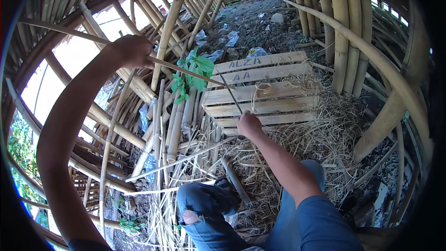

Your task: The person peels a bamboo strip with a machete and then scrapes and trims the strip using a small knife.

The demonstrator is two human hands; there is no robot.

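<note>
My left hand point(132, 51) is raised at the upper left, its fingers closed around a long, thin bamboo strip point(186, 71). The strip slants down to the right, and its end lies over the wooden crate. In the middle, my right hand point(249, 124) grips a knife whose handle is mostly hidden in the fist. The narrow dark blade point(230, 91) points up and to the left and crosses the strip near its end; I cannot tell whether they touch. Behind both is the slatted wooden crate point(260, 109) with stencilled letters, a loop of thin strip lying on it.
Bamboo shavings point(332, 135) cover the ground around the crate. A dark grey-brown length point(236, 181) lies by my knee. Bamboo poles point(172, 23) stand at left and right. A leafy green plant point(195, 72) grows beside the crate, with rubble point(253, 25) and plastic scraps behind.
</note>
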